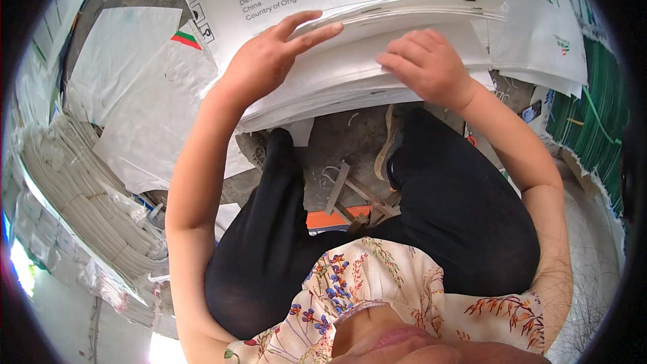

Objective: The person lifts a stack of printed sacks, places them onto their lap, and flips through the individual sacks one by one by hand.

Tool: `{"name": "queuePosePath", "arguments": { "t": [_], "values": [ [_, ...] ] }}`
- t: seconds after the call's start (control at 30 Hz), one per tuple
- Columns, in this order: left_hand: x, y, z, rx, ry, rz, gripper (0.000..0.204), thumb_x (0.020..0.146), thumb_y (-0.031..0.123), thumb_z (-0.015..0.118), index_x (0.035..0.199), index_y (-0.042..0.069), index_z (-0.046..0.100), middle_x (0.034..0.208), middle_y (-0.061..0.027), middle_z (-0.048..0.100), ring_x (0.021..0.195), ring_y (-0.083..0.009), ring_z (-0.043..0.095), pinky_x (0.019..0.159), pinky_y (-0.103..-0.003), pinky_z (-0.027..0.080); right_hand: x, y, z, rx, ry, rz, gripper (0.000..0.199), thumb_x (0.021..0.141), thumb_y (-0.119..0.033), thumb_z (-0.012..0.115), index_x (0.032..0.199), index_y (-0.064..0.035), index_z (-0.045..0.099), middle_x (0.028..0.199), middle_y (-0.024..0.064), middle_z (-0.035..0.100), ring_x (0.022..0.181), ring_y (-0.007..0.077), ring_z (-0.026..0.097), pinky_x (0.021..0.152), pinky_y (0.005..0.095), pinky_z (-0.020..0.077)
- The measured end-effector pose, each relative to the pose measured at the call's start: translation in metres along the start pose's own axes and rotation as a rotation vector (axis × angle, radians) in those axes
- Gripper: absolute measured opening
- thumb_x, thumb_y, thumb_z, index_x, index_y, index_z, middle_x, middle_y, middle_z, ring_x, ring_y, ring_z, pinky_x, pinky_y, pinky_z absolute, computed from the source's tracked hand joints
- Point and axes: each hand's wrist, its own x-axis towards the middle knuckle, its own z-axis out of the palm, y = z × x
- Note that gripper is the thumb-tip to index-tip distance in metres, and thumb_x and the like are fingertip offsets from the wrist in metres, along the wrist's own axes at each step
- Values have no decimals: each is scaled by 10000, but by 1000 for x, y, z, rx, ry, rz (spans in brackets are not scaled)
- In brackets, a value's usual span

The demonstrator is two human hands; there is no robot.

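Note:
A stack of white woven sacks [367, 47] lies in front of my knees, its layered edges facing me. The top sack [290, 0] carries dark printing and is folded back from those beneath. My left hand [266, 57] rests over the left part of the stack, with two fingers stretched out and apart along the raised edge. My right hand [428, 64] is at the right part of the stack, fingers curled together. Whether it pinches a sack layer is hidden by the fingers.
More white sacks [128, 87] lie on the floor at the left, beside a bundled pile [87, 195]. White sacks with green print [532, 20] lie at the right, near a green bundle [586, 111]. A small wooden frame [350, 192] and an orange object [330, 219] are between my legs.

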Motion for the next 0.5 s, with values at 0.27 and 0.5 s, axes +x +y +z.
{"name": "queuePosePath", "arguments": {
  "t": [0.27, 0.5],
  "values": [
    [-12, 10, 9, -60, -83, 15, 553, 851, 188, 825, 1384, 253, 692, 1506, -66, 579, 1253, -346, 629, 1042, -467, 548, -9, 5, 14, 88, -137, 118, 190, 886, -206, 798, 1021, -111, 706, 988, 22, 648, 958, 238, 637, 847, 381, 499],
    [-9, -4, 9, 39, -51, -10, 569, 932, 104, 741, 1445, 335, 649, 1475, -111, 599, 1192, -333, 666, 965, -432, 585, 7, 8, 12, -47, 136, 102, 179, 906, -151, 774, 1057, -102, 693, 997, 32, 651, 960, 244, 639, 850, 395, 507]
  ]
}}
